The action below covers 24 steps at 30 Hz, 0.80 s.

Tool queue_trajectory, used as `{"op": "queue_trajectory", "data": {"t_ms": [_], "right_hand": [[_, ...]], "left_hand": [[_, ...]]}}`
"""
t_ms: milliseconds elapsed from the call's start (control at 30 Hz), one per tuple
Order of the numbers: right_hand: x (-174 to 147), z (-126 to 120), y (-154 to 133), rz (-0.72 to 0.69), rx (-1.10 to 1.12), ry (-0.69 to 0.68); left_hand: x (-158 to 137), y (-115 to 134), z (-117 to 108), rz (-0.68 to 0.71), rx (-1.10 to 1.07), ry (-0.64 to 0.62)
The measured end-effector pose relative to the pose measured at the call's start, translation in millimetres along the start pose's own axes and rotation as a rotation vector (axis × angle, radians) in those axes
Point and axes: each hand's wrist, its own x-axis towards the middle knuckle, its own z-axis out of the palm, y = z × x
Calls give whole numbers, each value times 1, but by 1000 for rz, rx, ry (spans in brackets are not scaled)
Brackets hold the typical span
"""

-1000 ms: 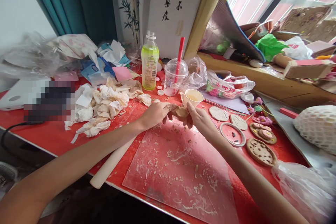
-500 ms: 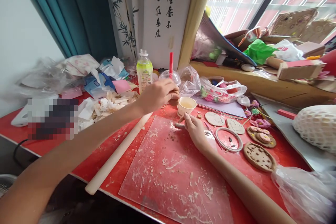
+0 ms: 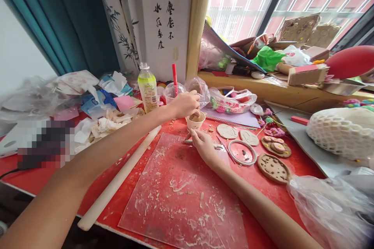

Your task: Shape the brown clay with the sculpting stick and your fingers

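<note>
My left hand (image 3: 186,104) is over a small paper cup (image 3: 194,126), fingers bunched and pointing down inside its rim. Whatever those fingers may hold is hidden. Low on the cup's near side, the fingertips of my right hand (image 3: 202,144) press against its wall. A slim grey rod (image 3: 187,142) pokes out under the right hand, on the far edge of a clear board (image 3: 175,198) smeared with clay crumbs. Right of that hand lie a pale clay ring (image 3: 253,158), two flat clay pieces (image 3: 227,131) and a brown spotted clay disc (image 3: 274,169).
A wooden rolling pin (image 3: 119,179) runs along the board's left side. Behind the hands stand a bottle (image 3: 147,91) and a clear cup with a red straw (image 3: 174,78). Crumpled tissues (image 3: 108,126) are piled left; a plastic bag (image 3: 324,206) sits at the right front.
My left hand has come down from beside the cup, and its fingers are now inside it. My right hand stays at the cup's base. The view has turned slightly right.
</note>
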Motion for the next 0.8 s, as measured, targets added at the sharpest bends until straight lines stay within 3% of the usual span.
{"op": "queue_trajectory", "data": {"t_ms": [433,800], "right_hand": [[1,0,3,-21,-46,-10],[0,0,2,-27,-61,-23]], "left_hand": [[10,0,8,99,86,-59],[12,3,18,67,79,-93]]}}
